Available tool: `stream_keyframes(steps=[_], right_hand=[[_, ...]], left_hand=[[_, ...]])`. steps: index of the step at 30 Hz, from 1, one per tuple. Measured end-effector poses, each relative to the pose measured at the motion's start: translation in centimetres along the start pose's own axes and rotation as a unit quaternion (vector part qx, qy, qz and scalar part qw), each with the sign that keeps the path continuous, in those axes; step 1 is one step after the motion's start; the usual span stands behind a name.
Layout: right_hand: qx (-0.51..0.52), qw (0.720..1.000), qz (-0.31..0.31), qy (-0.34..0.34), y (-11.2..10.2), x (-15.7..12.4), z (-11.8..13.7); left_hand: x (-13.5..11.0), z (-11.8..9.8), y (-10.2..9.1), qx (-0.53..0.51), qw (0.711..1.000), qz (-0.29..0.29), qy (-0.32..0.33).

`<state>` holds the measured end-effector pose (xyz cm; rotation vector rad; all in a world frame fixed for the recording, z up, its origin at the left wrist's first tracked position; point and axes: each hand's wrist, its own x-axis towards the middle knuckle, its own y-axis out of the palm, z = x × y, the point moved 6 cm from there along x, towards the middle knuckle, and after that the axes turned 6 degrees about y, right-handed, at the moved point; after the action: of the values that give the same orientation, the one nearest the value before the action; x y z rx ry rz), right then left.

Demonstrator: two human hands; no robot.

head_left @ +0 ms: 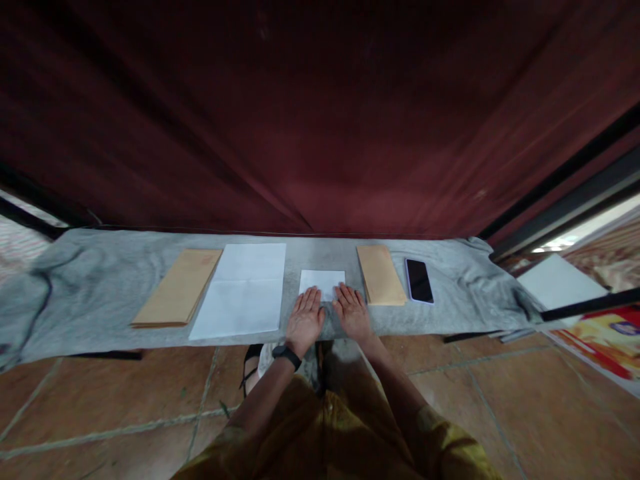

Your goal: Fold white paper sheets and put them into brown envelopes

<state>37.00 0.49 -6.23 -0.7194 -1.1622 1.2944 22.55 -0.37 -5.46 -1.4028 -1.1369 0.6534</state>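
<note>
A small white piece of paper (323,278), apparently folded, lies on the grey cloth in front of me. My left hand (305,321) rests flat on its lower left part, fingers stretched out. On the lower right part lies my right hand (353,313), also flat with its fingers extended. Left of my hands is a larger white sheet stack (243,290) with a crease across it. Close by my right hand lies a brown envelope (383,275), or a small stack of them. The fingers cover the paper's lower corners.
More brown envelopes (177,290) are stacked at the left, beside the white sheets. A phone (419,281) with a dark screen lies at the right. Grey cloth (465,287) covers the narrow bench; a dark red curtain (320,133) hangs behind it. Black metal bars (570,180) stand at the right.
</note>
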Motion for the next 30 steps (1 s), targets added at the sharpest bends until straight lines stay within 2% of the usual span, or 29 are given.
stream_keyframes(steps=[7,18,22,30], right_hand=[[-0.001,1.000,0.009,0.010,0.3,2.5,-0.1],[0.037,0.999,0.002,0.010,1.6,5.1,1.6],[0.041,0.999,0.011,0.002,1.8,5.1,2.2],[0.012,0.999,0.040,-0.027,1.6,3.5,2.4]], left_hand=[[0.0,0.0,-0.1,0.004,1.000,-0.006,0.004],[0.0,0.1,0.3,-0.005,1.000,-0.008,0.002],[0.0,0.1,0.2,0.000,1.000,-0.008,0.002],[0.1,0.0,0.1,-0.002,1.000,0.006,0.003]])
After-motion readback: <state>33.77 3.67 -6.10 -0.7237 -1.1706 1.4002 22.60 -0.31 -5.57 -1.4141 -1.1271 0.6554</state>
